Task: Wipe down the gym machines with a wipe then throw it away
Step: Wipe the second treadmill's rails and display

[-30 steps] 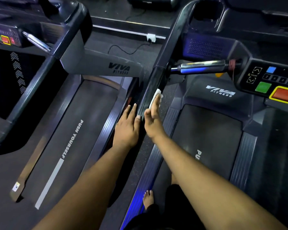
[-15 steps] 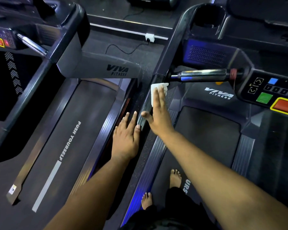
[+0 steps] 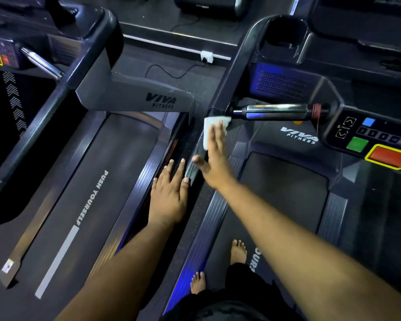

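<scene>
standing barefoot on the right treadmill (image 3: pixel 283 195), the person has its side rail (image 3: pixel 220 93) under both hands: right hand (image 3: pixel 214 156) flat, fingers straight, pressing the white wipe (image 3: pixel 208 130) against it, left hand (image 3: pixel 171 188) open, apparently resting alongside.

dark speckled floor (image 3: pixel 171 89), white wall socket (image 3: pixel 206 56) with black cable (image 3: pixel 171 74), blue glow
</scene>
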`<move>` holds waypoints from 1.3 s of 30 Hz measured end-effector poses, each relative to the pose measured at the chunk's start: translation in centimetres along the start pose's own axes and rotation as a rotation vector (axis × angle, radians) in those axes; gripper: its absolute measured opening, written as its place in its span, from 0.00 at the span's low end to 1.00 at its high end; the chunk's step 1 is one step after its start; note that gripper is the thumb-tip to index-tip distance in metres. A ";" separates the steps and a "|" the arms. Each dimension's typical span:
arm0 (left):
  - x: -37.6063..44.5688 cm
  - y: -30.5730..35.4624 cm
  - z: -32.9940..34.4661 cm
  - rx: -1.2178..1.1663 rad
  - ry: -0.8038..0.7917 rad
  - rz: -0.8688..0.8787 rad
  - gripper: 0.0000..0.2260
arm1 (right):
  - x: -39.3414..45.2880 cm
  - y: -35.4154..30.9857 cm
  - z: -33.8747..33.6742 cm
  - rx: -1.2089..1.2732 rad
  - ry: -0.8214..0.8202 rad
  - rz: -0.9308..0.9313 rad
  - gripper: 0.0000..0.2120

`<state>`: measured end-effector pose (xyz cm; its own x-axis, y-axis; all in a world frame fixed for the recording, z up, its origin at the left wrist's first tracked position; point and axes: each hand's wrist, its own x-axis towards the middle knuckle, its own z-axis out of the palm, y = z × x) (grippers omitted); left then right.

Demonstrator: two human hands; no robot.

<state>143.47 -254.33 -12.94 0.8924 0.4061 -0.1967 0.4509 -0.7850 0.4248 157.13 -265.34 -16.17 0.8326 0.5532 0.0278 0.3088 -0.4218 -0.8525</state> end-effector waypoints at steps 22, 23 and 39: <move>-0.3 0.5 0.0 0.059 0.059 0.012 0.24 | -2.0 0.5 3.8 0.503 0.238 0.096 0.50; -0.4 0.5 0.0 0.062 0.058 0.006 0.24 | -0.7 0.8 3.2 0.516 0.268 0.124 0.50; -2.1 -0.4 -0.1 -0.043 0.056 -0.019 0.23 | -4.3 -0.9 4.3 0.285 0.164 0.070 0.58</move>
<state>141.40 -254.84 -12.63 0.8806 0.4476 -0.1559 0.4658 -0.7565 0.4590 151.34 -264.28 -17.75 0.9171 0.3977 0.0281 0.1267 -0.2240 -0.9663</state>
